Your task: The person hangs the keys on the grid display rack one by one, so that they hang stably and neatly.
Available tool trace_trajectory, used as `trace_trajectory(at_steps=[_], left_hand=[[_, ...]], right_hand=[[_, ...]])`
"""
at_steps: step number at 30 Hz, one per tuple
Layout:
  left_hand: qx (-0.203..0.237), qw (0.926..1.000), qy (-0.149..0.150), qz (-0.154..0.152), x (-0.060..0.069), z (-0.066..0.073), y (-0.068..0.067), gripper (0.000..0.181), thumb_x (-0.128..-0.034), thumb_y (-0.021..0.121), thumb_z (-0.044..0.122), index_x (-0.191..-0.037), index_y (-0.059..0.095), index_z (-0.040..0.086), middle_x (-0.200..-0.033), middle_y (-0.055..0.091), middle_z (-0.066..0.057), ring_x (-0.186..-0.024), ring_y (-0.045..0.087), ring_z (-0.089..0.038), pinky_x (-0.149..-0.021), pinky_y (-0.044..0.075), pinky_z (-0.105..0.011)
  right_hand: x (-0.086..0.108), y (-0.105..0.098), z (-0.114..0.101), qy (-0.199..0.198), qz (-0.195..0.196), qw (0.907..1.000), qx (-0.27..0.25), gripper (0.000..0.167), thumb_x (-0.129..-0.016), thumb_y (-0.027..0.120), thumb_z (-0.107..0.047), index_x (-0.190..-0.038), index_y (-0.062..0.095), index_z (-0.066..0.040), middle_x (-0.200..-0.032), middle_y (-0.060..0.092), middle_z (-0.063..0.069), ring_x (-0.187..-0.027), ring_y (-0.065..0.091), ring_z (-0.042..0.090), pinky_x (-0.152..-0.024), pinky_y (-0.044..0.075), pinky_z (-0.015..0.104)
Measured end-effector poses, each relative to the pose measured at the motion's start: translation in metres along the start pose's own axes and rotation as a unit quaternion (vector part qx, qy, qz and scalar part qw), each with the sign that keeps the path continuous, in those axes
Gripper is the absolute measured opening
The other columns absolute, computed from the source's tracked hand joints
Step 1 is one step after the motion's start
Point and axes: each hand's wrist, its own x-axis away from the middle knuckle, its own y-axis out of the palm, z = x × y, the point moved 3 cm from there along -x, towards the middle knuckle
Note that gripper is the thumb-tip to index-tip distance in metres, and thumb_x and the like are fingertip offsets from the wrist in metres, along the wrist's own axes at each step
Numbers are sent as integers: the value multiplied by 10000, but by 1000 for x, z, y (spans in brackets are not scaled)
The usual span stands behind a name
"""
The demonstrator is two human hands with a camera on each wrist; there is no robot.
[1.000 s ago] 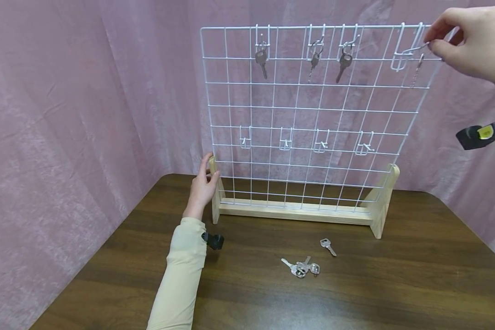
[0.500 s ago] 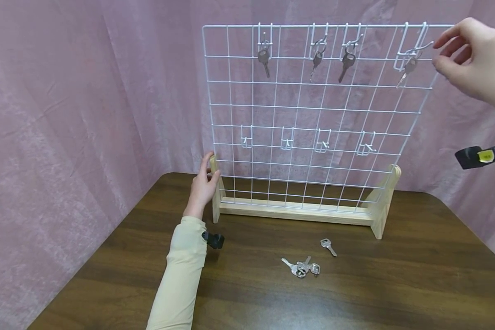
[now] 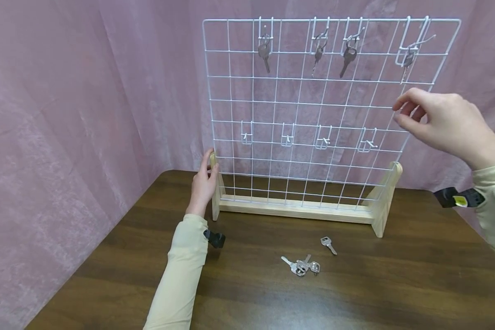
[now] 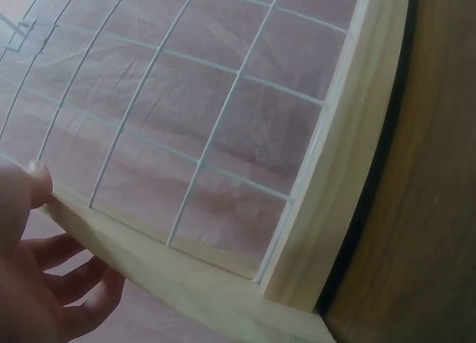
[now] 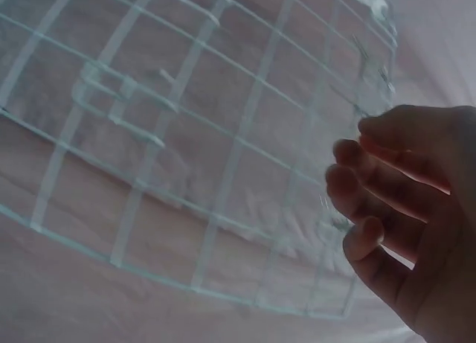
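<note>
My left hand (image 3: 203, 185) grips the left wooden upright (image 3: 216, 192) of a stand bearing a white wire grid (image 3: 293, 19). In the left wrist view, my thumb (image 4: 39, 183) lies on one side of the wood and my fingers (image 4: 93, 298) on the other. My right hand (image 3: 445, 121) hovers before the grid's right side, fingers loosely curled, holding nothing. Above it, a key (image 3: 409, 59) hangs on the top right hook (image 3: 422, 42). More keys hang along the top row: one on the left (image 3: 264, 49), one mid-row (image 3: 319, 52) and another (image 3: 349, 55) beside it.
Several white hooks without keys sit on the grid's lower row, including a left hook (image 3: 246, 137) and a right hook (image 3: 367, 145). On the brown table (image 3: 247, 298) lie a single key (image 3: 328, 244) and a small cluster of keys (image 3: 300, 266). A pink curtain (image 3: 86, 91) surrounds the table.
My right hand has let go of the key at the top right hook, where it now hangs. That hand has moved down and left. The left hand stays at the upright.
</note>
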Motion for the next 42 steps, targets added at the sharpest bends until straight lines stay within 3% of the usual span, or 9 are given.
trace_trajectory(at_steps=[7,16,33,42], left_hand=[[-50,9999,-68,88,-1,2,-1,477,-1036,386,403,-1475,222,495,-1335,577,-200,-1108,622,-382,-837,538,-548],[-1,9999,-136,46,-1,3,-1,486,-1035,406,381,-1479,234,476,-1341,573,-206,-1128,618,-384,-860,537,-551],[-37,9998,-165,87,1,4,-2,493,-1033,426,362,-1478,242,468,-1350,569,-212,-1144,614,-382,-876,533,-551],[-152,9997,-184,47,3,5,-3,502,-1035,418,372,-1488,225,464,-1358,567,-204,-1125,619,-390,-856,537,-556]], right_hand=[[19,36,-8,-229,-456,9987,-78,102,-881,656,-136,-983,653,-135,-776,691,15,-631,530,4,-549,410,291],[36,63,-13,-115,-754,9962,-411,81,-900,639,-146,-979,657,-146,-790,690,-1,-686,596,120,-578,437,331],[64,108,-35,-634,-684,9901,-1047,133,-837,721,-75,-923,661,-159,-770,693,-69,-683,604,38,-585,493,247],[80,133,-46,-708,-907,9838,-1374,156,-822,725,-49,-895,647,-162,-725,643,-107,-678,550,-41,-578,469,219]])
